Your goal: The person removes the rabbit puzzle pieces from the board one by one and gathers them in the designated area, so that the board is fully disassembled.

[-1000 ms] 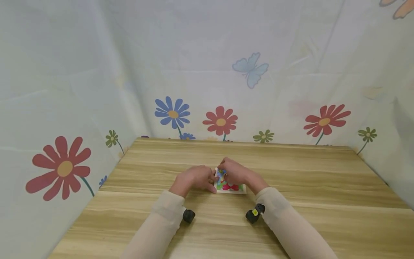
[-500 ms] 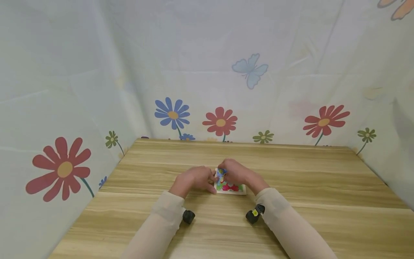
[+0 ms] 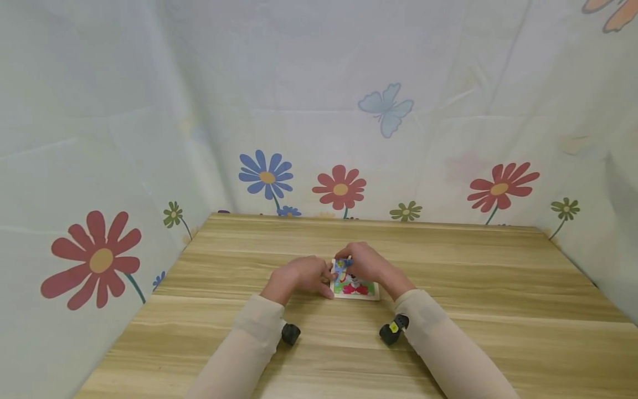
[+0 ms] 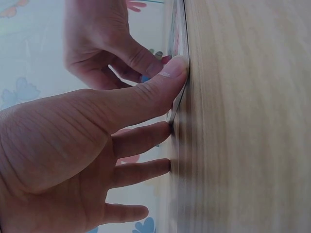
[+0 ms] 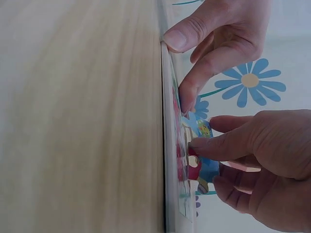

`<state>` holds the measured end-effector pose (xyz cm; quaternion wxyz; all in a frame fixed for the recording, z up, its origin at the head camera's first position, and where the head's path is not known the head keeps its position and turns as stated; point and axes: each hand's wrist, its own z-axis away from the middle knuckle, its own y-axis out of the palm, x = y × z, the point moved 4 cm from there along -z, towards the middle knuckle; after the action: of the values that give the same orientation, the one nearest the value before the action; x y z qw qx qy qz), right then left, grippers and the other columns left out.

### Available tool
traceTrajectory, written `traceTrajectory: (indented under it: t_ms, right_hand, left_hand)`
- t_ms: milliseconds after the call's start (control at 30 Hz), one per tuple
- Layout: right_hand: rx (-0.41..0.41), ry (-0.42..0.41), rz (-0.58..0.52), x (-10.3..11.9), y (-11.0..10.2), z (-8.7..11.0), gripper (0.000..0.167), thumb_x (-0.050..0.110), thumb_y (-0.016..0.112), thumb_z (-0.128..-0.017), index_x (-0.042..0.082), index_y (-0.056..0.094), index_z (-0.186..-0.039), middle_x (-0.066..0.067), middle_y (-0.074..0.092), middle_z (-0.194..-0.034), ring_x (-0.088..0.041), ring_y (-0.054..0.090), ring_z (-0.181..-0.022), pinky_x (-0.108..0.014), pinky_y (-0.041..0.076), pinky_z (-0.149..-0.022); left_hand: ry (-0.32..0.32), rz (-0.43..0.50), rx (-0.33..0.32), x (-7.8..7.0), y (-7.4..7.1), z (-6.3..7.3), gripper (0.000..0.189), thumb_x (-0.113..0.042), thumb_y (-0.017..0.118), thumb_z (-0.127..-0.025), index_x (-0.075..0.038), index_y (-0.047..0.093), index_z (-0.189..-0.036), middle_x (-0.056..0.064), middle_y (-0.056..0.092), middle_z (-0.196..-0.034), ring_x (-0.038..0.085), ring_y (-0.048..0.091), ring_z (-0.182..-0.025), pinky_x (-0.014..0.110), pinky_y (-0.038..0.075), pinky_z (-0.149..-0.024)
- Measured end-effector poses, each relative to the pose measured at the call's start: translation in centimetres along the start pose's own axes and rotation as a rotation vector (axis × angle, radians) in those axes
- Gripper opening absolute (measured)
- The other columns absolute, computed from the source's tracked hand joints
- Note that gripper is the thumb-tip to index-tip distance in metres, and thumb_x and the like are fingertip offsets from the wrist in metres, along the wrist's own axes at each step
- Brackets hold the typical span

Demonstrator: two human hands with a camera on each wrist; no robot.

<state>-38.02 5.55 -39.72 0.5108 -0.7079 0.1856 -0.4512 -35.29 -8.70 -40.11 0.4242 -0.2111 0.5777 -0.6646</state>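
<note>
A small picture jigsaw puzzle point(image 3: 355, 291) in a pale frame lies flat on the table, bright with red, green and blue. At its left side is my left hand point(image 3: 305, 274), thumb against the near corner and index fingertip pressing on the picture, the other fingers extended. My right hand point(image 3: 368, 265) covers the puzzle's upper right part. Between its thumb and fingers it pinches a blue jigsaw piece point(image 5: 210, 167), printed with a yellow figure, which stands tilted up from the board in the right wrist view. The hand hides the picture's far right portion.
The wood-grain table point(image 3: 473, 271) stretches out around both hands. Behind and to the left hangs a pale cloth point(image 3: 423, 55) with printed flowers and butterflies, meeting the table's edges. A small black camera point(image 3: 291, 333) sits at the left wrist, another black camera point(image 3: 390, 332) at the right.
My right hand has shifted slightly, and the blue piece now shows raised under its fingers, with more of the picture's middle uncovered. The left hand and the frame keep their places.
</note>
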Motion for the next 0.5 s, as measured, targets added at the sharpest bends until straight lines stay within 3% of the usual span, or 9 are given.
traceTrajectory:
  t_ms: [233,500]
  right_hand:
    - [0.005,-0.032,0.007,-0.27,0.17,-0.06,0.033,-0.004,0.074,-0.087,0.002,0.072,-0.119,-0.01,0.071,-0.114,-0.024,0.063,-0.107,-0.041,0.05,-0.096]
    - [0.009,-0.025,0.013,-0.32,0.33,-0.15,0.033,-0.004,0.074,-0.087,0.001,0.072,-0.12,-0.011,0.07,-0.115,-0.024,0.063,-0.108,-0.04,0.051,-0.096]
  left_hand:
    - [0.003,0.007,0.001,-0.04,0.08,0.02,0.052,-0.042,0.075,-0.088,-0.017,0.067,-0.133,0.003,0.047,-0.15,0.021,0.055,-0.127,0.035,0.047,-0.102]
    - [0.006,0.004,-0.002,-0.01,0.06,0.04,0.051,-0.042,0.074,-0.089,-0.017,0.067,-0.133,0.003,0.048,-0.15,0.021,0.054,-0.128,0.036,0.046,-0.103]
